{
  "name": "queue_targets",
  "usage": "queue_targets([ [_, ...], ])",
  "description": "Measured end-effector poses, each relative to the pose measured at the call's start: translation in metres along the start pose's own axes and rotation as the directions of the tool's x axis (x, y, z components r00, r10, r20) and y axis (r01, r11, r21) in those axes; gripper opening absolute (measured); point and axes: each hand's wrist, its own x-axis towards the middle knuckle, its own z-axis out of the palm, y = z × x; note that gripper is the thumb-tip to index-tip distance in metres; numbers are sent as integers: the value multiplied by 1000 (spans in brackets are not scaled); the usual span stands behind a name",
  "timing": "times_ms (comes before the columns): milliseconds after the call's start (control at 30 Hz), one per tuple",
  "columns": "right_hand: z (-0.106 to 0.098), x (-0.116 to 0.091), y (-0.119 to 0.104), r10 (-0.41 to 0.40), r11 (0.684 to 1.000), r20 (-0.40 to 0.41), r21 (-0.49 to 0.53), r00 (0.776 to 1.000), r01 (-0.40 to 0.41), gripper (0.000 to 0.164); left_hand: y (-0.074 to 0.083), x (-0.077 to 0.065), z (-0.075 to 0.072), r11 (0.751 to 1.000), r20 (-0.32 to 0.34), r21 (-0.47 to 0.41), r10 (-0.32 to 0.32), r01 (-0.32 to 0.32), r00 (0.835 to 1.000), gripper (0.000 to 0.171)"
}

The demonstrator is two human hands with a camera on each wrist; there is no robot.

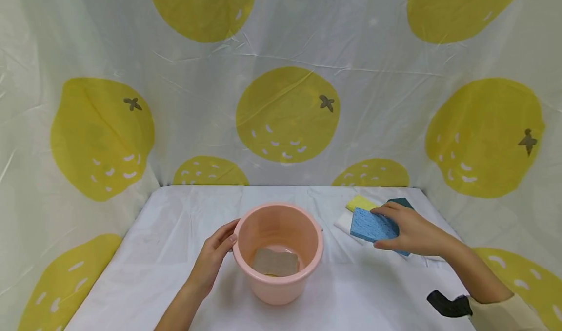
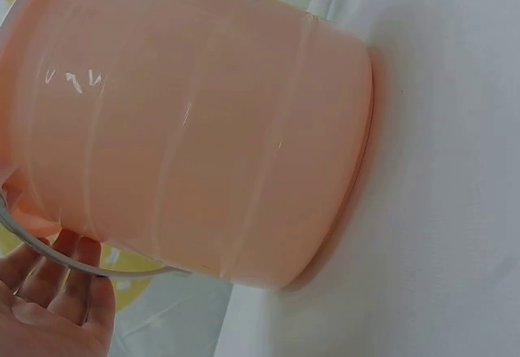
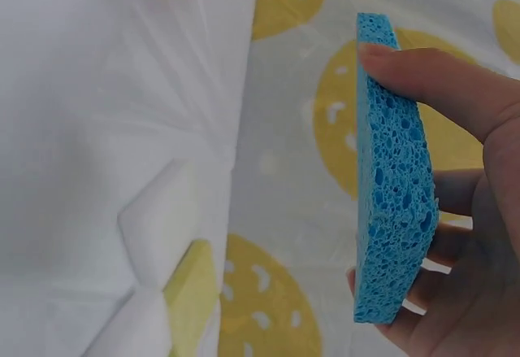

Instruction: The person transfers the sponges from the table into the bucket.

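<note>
A pink bucket [image 1: 277, 289] stands upright on the white-covered table. My left hand [image 1: 210, 262] grips its left rim, thumb at the rim and fingers on the outer wall by the grey handle [image 2: 97, 269]. Inside the bucket lies a grey-brown sponge [image 1: 275, 262], with a bit of yellow showing below it. My right hand [image 1: 410, 231] holds a blue sponge [image 3: 398, 186] above the table, right of the bucket, thumb on one side and fingers on the other.
Behind and beneath my right hand lie a yellow sponge [image 1: 361, 202], a dark green pad [image 1: 401, 202] and white sponges [image 3: 162, 223]. A blue edge [image 1: 402, 253] shows below the hand. Lemon-print curtains [image 1: 287, 113] enclose the table's back and sides.
</note>
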Motion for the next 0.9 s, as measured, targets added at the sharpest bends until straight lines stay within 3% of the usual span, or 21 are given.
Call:
queue_targets([
  [367,-12,32,-42,-86,996,9,-6,996,86,77,1,-2,0,1000,-4,-1,-17,17,1000,46],
  [667,-21,62,-79,-164,986,80,15,983,164,79,1,0,0,1000,-4,1,-8,8,1000,45],
  [900,-23,76,-91,-199,980,110,0,974,201,78,2,1,0,1000,-3,4,-14,14,1000,45],
])
